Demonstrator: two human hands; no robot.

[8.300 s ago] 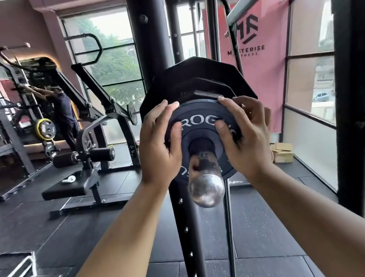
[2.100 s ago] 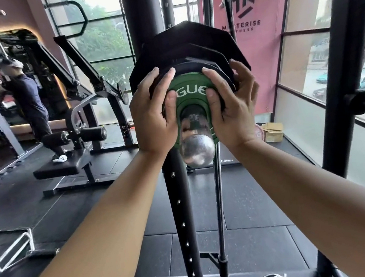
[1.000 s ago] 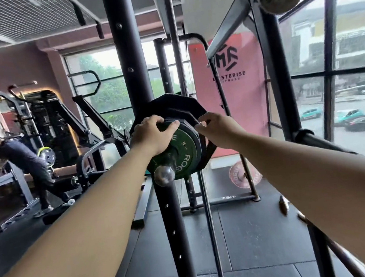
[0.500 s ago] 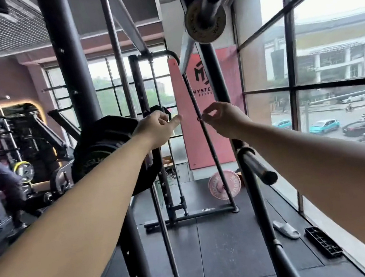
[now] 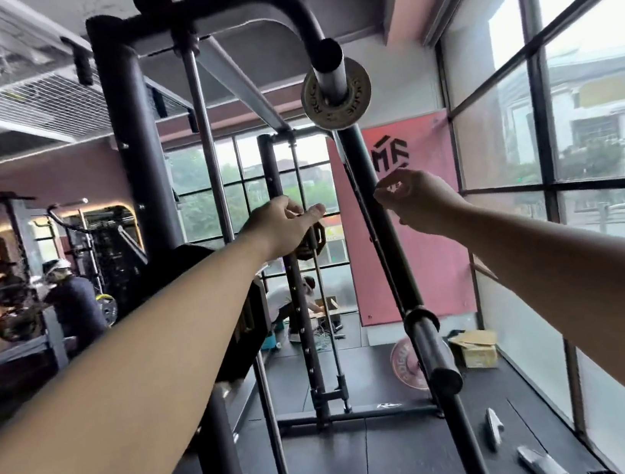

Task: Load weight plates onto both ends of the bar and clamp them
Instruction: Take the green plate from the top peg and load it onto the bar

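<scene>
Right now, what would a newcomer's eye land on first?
Two bare arms reach forward mid-frame, left hand and right hand both empty, fingers loosely curled. Above them, top centre, a small metal plate rings a silver sleeve end. Behind, a pink banner hangs beside the windows.

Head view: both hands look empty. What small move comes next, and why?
Probably raise the right hand to the small plate on the peg above: both it and the left hand hold nothing, and that plate hangs closest.
</scene>
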